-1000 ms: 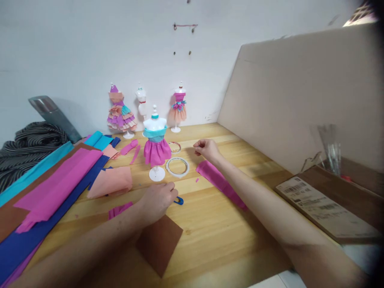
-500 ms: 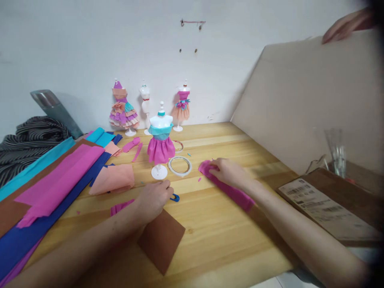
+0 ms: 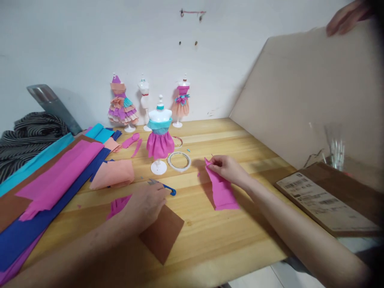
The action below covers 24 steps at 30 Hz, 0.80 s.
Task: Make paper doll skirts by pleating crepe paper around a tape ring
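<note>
My right hand (image 3: 225,168) pinches the upper end of a pink crepe paper strip (image 3: 223,194), which hangs down at a slant over the table. Blue-handled scissors (image 3: 169,189) lie on the table just beyond my left hand (image 3: 150,202), blades pointing left. The left hand's fingers are loosely bent with their tips partly hidden; nothing shows in them. Beneath and beside it is a brown paper square (image 3: 165,234). Gathered pink paper (image 3: 118,206) pokes out left of my left wrist. A small dress form (image 3: 160,132) with turquoise top and pink skirt stands in the middle.
A tape roll (image 3: 179,161) lies beside the dress form's base. More dress forms (image 3: 122,102) stand along the wall. Coloured paper sheets (image 3: 66,172) cover the left side. A cardboard box (image 3: 333,200) lies at right, below a panel (image 3: 300,92) gripped by another person's hand (image 3: 345,18).
My right hand has lifted the pink strip, which lay along the table and now hangs. My left hand has drawn back slightly left and nearer, uncovering the scissors.
</note>
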### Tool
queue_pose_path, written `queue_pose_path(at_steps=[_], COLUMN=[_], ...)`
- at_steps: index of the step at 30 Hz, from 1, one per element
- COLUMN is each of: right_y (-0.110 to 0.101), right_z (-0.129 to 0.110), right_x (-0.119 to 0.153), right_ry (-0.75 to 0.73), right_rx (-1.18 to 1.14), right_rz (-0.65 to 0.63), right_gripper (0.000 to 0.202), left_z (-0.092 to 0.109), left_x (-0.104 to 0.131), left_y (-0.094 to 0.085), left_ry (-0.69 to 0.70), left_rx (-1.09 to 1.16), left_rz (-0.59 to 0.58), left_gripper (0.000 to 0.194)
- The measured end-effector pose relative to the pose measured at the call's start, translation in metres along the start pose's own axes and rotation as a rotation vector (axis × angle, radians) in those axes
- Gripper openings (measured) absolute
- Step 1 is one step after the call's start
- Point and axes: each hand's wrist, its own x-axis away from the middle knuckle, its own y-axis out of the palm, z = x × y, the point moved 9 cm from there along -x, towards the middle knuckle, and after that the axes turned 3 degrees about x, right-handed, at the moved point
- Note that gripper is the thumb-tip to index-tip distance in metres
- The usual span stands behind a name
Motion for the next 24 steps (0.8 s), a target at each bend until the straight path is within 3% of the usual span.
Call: queue_pose_path(at_steps=[3, 6, 8, 10, 12, 15, 20, 24], right_y=[0.008, 0.02, 0.027, 0.032, 0.023, 0.002, 0.027, 0.024], right_z=[-0.029, -0.077, -0.11, -0.138, -0.15, -0.142, -0.142, -0.141], right_x=[0.004, 0.017, 0.029, 0.04, 0.042, 0.029, 0.02, 0.018], right_ry=[-0.093, -0.24, -0.352, -0.475, -0.521, -0.415, -0.251, -0.156], right_rx=[-0.156, -0.247, -0.259, -0.257, -0.281, -0.366, -0.569, -0.719], right_rz=[-0.043, -0.073, -0.102, -0.168, -0.131, 0.006, -0.341, -0.297], right_gripper=[0.031, 0.028, 0.021, 0.018, 0.016, 0.018, 0.026, 0.033], left_z=[0.0, 0.002, 0.017, 0.024, 0.018, 0.009, 0.005, -0.001], left_x=[-0.003, -0.01, -0.018, -0.024, -0.023, -0.018, -0.016, -0.012], left_y=[0.006, 0.017, 0.021, 0.013, 0.009, 0.011, 0.011, -0.002], left_ry=[-0.161, -0.382, -0.375, -0.323, -0.347, -0.401, -0.374, -0.371], left_rx=[0.377, 1.013, 1.405, 1.63, 1.724, 1.745, 1.609, 1.511], left_rz=[0.021, 0.066, 0.073, 0.17, 0.296, 0.392, 0.362, 0.381], left_gripper=[0.022, 0.049, 0.05, 0.045, 0.046, 0.05, 0.043, 0.036])
